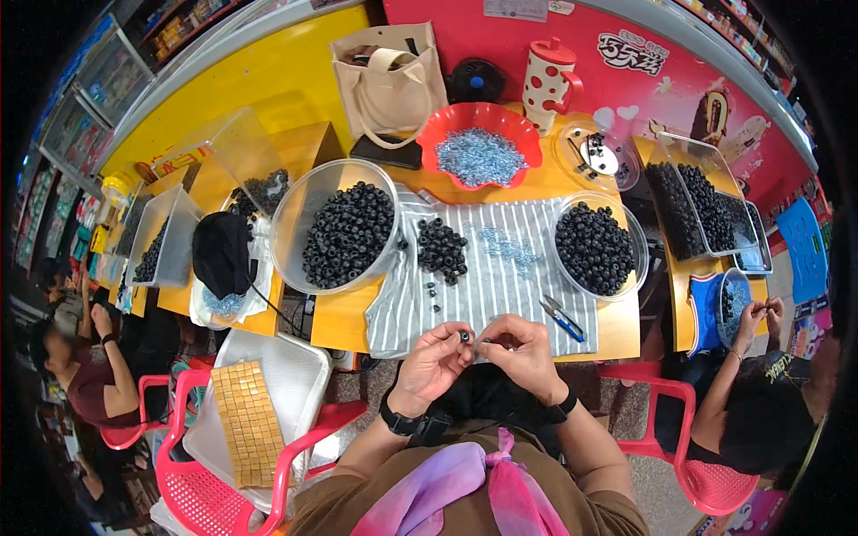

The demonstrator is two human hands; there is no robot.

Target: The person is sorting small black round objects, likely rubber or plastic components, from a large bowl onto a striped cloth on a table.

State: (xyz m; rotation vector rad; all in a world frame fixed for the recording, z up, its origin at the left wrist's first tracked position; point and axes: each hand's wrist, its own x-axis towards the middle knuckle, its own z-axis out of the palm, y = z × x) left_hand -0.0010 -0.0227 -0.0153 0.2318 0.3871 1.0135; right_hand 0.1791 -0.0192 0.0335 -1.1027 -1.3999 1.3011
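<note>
My left hand [431,364] pinches a small round black part [465,337] with a hole in its end. Close beside it, my right hand [525,355] has thumb and finger pressed together on something too small to make out. Both are just in front of the table's near edge. On the grey-and-white striped cloth [393,304] lie a pile of black round parts [441,248], a few loose ones, and a scatter of clear bluish pieces [508,250]. Blue-handled thread snips [565,323] rest at the cloth's right side.
Clear tubs of black parts stand left [290,223] and right [640,246]. Behind are a red bowl [433,134] of bluish pieces, a beige bag [393,89] and a dotted tumbler [543,89]. Pink chairs [206,491] flank me. Other people sit at left and right.
</note>
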